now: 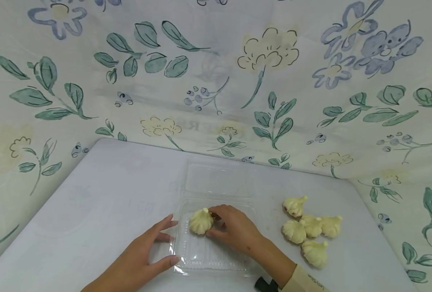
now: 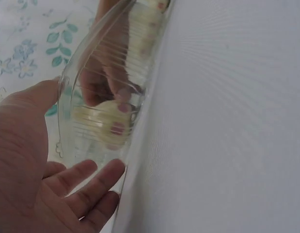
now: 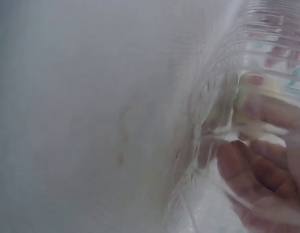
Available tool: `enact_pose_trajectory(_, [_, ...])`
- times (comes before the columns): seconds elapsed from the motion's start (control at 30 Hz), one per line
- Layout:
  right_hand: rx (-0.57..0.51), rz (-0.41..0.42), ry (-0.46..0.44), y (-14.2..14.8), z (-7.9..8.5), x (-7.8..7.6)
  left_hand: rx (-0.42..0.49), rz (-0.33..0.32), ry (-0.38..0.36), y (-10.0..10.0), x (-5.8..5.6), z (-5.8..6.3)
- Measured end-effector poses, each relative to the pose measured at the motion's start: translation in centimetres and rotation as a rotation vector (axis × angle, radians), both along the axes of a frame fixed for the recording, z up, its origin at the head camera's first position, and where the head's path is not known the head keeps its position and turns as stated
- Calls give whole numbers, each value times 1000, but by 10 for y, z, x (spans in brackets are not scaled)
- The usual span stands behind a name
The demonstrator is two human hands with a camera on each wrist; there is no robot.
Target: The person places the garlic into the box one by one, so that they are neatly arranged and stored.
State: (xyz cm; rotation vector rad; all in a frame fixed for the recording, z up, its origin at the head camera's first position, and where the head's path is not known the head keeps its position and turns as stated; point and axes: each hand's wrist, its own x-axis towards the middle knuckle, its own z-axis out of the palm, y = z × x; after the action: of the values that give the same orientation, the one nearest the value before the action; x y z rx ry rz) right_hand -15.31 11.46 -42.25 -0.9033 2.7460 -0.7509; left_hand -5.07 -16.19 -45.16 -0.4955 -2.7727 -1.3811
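Note:
A clear plastic clamshell box point(image 1: 197, 256) lies unfolded in the middle of the table. Inside its near half sits a pale garlic bulb point(image 1: 200, 222), toward the back left. My right hand point(image 1: 239, 233) reaches in over the box and holds the bulb by its right side, between thumb and fingers. Along the left rim, my left hand point(image 1: 137, 253) is spread, thumb near the front corner and fingers farther back. From the left wrist view, the ribbed side wall point(image 2: 72, 82) stands between that hand and the garlic. Through clear plastic, the right wrist view shows curled fingers point(image 3: 256, 170).
Several more garlic bulbs point(image 1: 312, 226) lie grouped on the table right of the box. The box's transparent lid point(image 1: 217, 178) lies flat behind its base. Floral cloth point(image 1: 216, 81) hangs behind the white table point(image 1: 128, 178). A black object point(image 1: 265, 284) shows by the right wrist.

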Motion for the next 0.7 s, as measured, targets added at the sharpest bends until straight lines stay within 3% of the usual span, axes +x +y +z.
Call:
enact_pose_trajectory(0.2, [-25, 5, -2, 0, 0, 1, 89, 8, -84, 1, -2, -2])
enact_pose_trajectory(0.43, [-47, 5, 8, 1, -1, 1, 266, -137, -130, 0, -4, -10])
enact_pose_trajectory(0.7, [-76, 6, 3, 3, -1, 1, 413, -246, -90, -1, -10, -15])
